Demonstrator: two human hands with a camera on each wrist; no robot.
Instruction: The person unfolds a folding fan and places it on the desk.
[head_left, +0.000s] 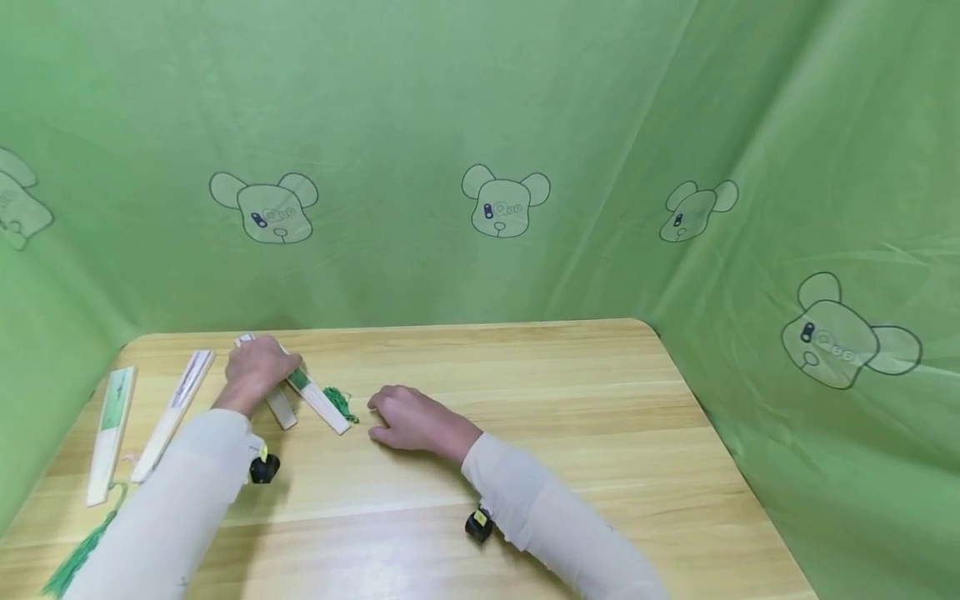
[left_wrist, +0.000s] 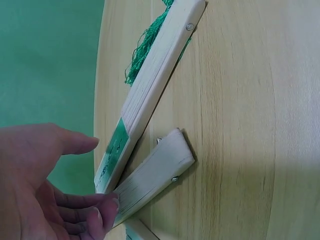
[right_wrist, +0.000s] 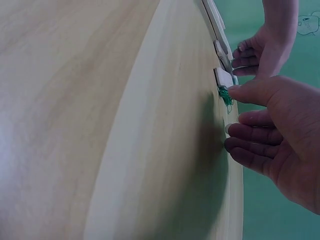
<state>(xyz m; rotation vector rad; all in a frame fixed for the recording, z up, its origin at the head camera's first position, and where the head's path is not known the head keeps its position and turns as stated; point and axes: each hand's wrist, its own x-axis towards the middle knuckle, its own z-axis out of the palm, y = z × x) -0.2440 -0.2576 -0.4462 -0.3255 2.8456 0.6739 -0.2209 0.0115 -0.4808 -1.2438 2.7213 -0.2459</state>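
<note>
My left hand [head_left: 258, 367] is over a pale wooden folding fan [head_left: 282, 408] near the table's back left. In the left wrist view its fingertips are at that fan [left_wrist: 155, 170], with the thumb held apart. Touching or just above cannot be told. Beside it lies a second folded fan [left_wrist: 150, 75] with a green section and a green tassel [head_left: 340, 403]. My right hand [head_left: 420, 421] hovers right of the tassel, fingers loosely bent, holding nothing. Further left lie a folded fan with a green section [head_left: 112, 425] and one with a printed whitish section [head_left: 176, 408].
The wooden table [head_left: 540, 400] has rounded back corners. A green curtain [head_left: 390, 100] with printed bear heads encloses its back and sides. Another green tassel [head_left: 82, 550] lies at the front left beside my left sleeve [head_left: 172, 492].
</note>
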